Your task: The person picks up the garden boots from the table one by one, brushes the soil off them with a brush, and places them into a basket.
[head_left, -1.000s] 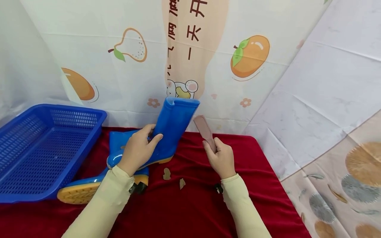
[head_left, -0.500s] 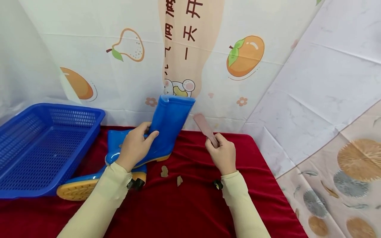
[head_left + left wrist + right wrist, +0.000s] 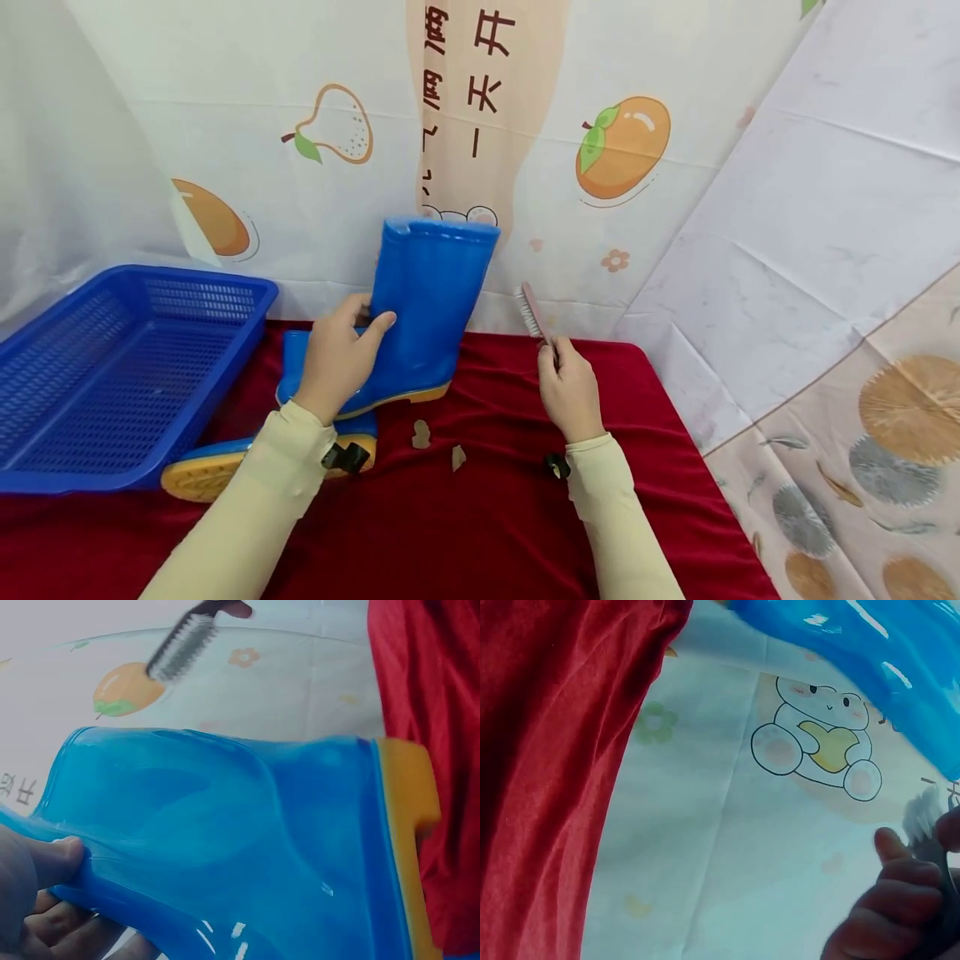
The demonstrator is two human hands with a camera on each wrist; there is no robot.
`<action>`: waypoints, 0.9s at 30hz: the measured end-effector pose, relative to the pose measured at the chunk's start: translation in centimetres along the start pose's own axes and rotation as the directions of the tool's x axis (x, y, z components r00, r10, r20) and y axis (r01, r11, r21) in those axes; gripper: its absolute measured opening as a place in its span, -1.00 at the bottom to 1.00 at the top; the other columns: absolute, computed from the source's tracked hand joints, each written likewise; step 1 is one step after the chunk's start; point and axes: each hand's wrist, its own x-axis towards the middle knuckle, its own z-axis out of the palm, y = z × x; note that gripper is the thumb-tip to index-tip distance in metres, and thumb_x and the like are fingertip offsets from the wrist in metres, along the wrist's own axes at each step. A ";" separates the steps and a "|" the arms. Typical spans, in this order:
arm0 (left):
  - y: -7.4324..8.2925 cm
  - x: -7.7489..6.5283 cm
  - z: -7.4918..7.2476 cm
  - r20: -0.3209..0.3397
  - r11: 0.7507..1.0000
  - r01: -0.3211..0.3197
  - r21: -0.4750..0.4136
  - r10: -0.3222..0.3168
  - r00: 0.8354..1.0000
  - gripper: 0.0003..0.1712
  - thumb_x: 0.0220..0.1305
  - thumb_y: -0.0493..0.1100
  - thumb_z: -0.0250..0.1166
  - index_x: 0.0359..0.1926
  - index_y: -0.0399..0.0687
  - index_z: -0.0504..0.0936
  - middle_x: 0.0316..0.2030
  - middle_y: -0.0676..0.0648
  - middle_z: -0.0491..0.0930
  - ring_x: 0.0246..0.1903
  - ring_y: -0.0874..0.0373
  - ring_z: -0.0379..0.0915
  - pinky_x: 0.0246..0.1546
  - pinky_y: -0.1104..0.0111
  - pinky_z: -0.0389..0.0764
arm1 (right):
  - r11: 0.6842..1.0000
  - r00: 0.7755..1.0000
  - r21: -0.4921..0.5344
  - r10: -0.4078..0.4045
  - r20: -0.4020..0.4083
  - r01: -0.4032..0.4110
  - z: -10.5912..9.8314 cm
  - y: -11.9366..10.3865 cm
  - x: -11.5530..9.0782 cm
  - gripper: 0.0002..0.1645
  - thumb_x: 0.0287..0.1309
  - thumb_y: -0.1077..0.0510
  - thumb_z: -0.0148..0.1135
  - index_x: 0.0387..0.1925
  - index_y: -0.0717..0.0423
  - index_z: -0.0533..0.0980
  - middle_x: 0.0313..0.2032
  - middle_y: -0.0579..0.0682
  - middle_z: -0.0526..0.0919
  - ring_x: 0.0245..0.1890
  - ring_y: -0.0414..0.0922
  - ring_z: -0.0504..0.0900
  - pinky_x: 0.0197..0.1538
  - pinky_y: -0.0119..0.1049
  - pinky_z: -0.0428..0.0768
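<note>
A blue rain boot point(image 3: 431, 308) with a yellow sole is held upright by my left hand point(image 3: 336, 362), its thumb on the near side of the shaft and the fingers behind. The left wrist view shows the thumb and fingers on either side of the boot point(image 3: 187, 802). To the right of the boot and apart from it, my right hand point(image 3: 572, 390) grips a pinkish brush point(image 3: 534, 312) by its handle, white bristles facing the boot. A second blue boot point(image 3: 206, 473) lies on its side beneath the left forearm, partly hidden.
An open blue plastic basket point(image 3: 142, 367) stands at the left. Two small brown flakes point(image 3: 421, 433) lie on the red cloth point(image 3: 495, 517) in front of the boot. A printed white curtain point(image 3: 247, 108) hangs close behind the table.
The right hand has rotated the brush from showing its flat back to showing its bristles side-on. The left hand has turned the boot so more of its shaft faces me.
</note>
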 end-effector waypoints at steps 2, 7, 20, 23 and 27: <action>0.4 0.2 -0.8 -0.035 1.000 0.009 -0.008 -0.010 0.999 -0.52 0.53 0.07 0.23 0.19 -0.22 0.61 -0.07 -0.25 0.73 -0.10 -0.14 0.67 -0.02 -0.14 0.68 | 1.000 1.000 0.002 0.006 0.027 -0.007 0.1 0.1 0.0 -0.71 0.54 0.08 -0.04 -0.14 0.11 0.58 -0.52 0.00 0.42 -0.46 -0.05 0.43 -0.38 -0.15 0.41; 1.1 0.7 -3.7 -0.129 1.000 0.027 0.013 -0.025 0.991 -0.51 0.49 0.10 0.27 0.12 -0.22 0.64 -0.08 -0.26 0.73 -0.09 -0.13 0.68 -0.03 -0.10 0.67 | 1.000 0.998 0.014 -0.002 0.058 0.001 0.2 0.2 0.0 -0.66 0.59 0.04 -0.08 -0.06 0.12 0.58 -0.49 0.02 0.43 -0.43 -0.02 0.45 -0.34 -0.13 0.43; -2.6 3.0 -13.4 -0.414 0.960 0.142 0.240 -0.031 0.910 -0.51 0.44 0.05 0.31 0.06 -0.33 0.65 -0.13 -0.30 0.71 -0.41 0.74 0.19 -0.33 0.55 0.28 | 0.999 0.994 -0.032 -0.033 0.100 0.036 0.7 0.0 0.0 -0.74 0.57 0.03 0.00 -0.15 0.09 0.51 -0.49 0.00 0.42 -0.44 -0.04 0.44 -0.32 -0.13 0.45; -3.7 3.2 -15.5 -0.473 0.945 0.210 0.252 -0.069 0.878 -0.49 0.45 0.08 0.27 0.06 -0.32 0.62 -0.23 -0.05 0.61 -0.41 0.72 0.16 -0.31 0.55 0.25 | 0.999 0.994 -0.040 -0.031 0.103 0.035 0.9 0.1 -0.1 -0.75 0.57 0.03 0.00 -0.11 0.09 0.53 -0.47 -0.01 0.45 -0.41 -0.04 0.47 -0.29 -0.12 0.47; -5.1 3.5 -17.6 -0.546 0.910 0.327 0.255 -0.143 0.825 -0.45 0.50 0.13 0.16 0.18 -0.25 0.59 -0.25 0.26 0.36 -0.39 0.68 0.09 -0.25 0.55 0.22 | 0.998 0.994 -0.046 -0.028 0.110 0.033 1.0 0.2 -0.1 -0.71 0.58 0.02 0.00 -0.05 0.12 0.55 -0.44 0.01 0.51 -0.38 -0.02 0.52 -0.25 -0.07 0.52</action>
